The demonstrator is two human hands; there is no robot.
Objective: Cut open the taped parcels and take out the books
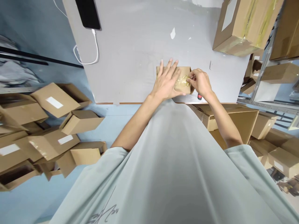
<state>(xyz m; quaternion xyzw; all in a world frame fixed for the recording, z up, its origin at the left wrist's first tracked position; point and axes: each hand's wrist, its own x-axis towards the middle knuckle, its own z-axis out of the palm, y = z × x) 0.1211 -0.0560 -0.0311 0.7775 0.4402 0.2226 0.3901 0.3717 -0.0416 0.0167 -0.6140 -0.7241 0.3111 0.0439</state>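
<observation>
A small brown cardboard box [181, 71] lies at the near edge of the grey table, with crumpled, shiny yellowish tape [182, 82] on its top. My left hand [166, 80] rests flat on the left part of the box, fingers spread. At the box's right side, my right hand [200, 81] has thumb and fingertips pinched together on the tape. Just below that hand, a small red and black object [199, 96] lies by the table edge.
A large taped carton [243, 28] stands at the table's back right. A black phone [88, 14] with a white cable [97, 51] lies at the back left. Cardboard boxes [56, 99] pile up left of the table. An open carton [243, 121] sits below its right edge.
</observation>
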